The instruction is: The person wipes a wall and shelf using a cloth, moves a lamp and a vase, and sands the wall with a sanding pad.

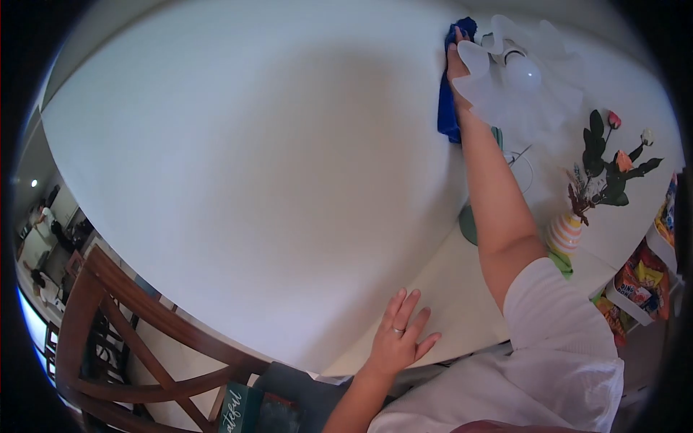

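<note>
My right arm reaches far up past the lamp, and my right hand presses a blue cloth against the white wall. The lamp's wavy frosted shade hides part of that hand. A round white bulb shows inside the shade, and the green lamp base stands below my forearm. Lower down, my left hand, with a ring on one finger, is empty and its fingers are spread. It hovers over or rests by the cream tabletop; whether it touches is unclear.
Right of my arm, a striped vase holds artificial flowers. Bins of snack packets stand at the far right. A wooden chair back and a dark green box with lettering are at lower left. People appear in the kitchen beyond.
</note>
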